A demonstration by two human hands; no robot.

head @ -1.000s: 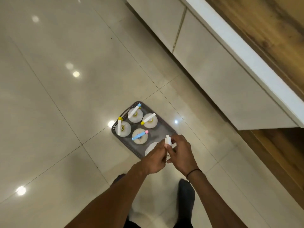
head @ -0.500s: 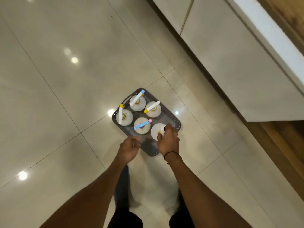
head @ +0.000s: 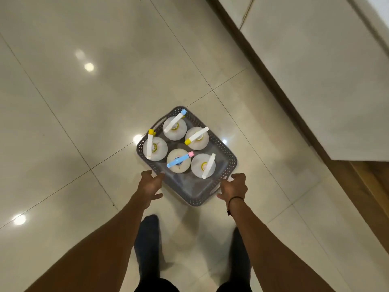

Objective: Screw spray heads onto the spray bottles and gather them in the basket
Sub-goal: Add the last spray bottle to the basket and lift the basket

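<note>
A grey perforated basket (head: 228, 153) sits on the glossy tiled floor (head: 84, 102), near the base of a white cabinet (head: 315, 70) on the right. Five white spray bottles stand upright inside it, each with a spray head fitted: a blue-tipped bottle (head: 174, 128) at the far end, a yellow-nozzle bottle (head: 197, 138) to its right, a yellow-tipped bottle (head: 155, 148) at the left wall, a blue-and-pink-headed bottle (head: 179, 161) in the middle, and an all-white-headed bottle (head: 203, 165) at the near right. The left hand (head: 149, 183) is spread wide, empty, fingers at the basket's near left rim; contact cannot be confirmed. The right hand (head: 234, 187) is likewise spread and empty, beside the near right corner. Two dark-socked feet (head: 147, 234) stand on the floor below.
</note>
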